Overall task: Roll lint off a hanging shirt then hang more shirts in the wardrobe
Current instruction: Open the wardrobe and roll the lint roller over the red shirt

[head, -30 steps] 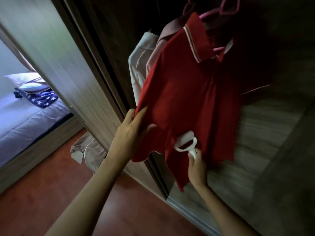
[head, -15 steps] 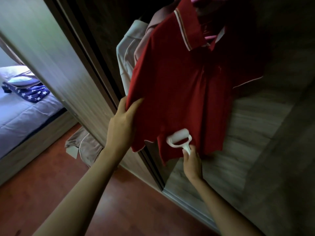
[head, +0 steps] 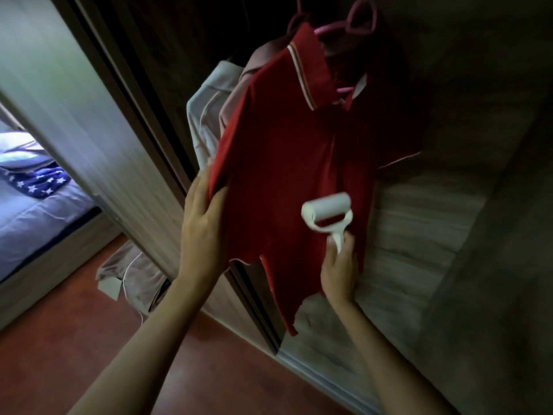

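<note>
A red polo shirt [head: 293,163] with a striped collar hangs on a pink hanger [head: 359,28] inside the open wardrobe. My left hand [head: 203,229] grips the shirt's left side edge and holds the cloth taut. My right hand [head: 339,265] holds the handle of a white lint roller [head: 326,212], whose roll rests on the lower front of the shirt. Behind the red shirt hang a pink shirt [head: 236,97] and a pale shirt [head: 206,115], both mostly hidden.
The wardrobe's sliding door [head: 98,121] stands at the left, its track [head: 257,301] running past the shirt's hem. A beige garment [head: 134,280] lies on the red-brown floor [head: 59,339]. A bed [head: 33,223] with a star-patterned cloth [head: 39,181] is at far left.
The lint roller has moved up the shirt's front, away from the hem. My left hand has kept its hold on the shirt's side. The view has shifted.
</note>
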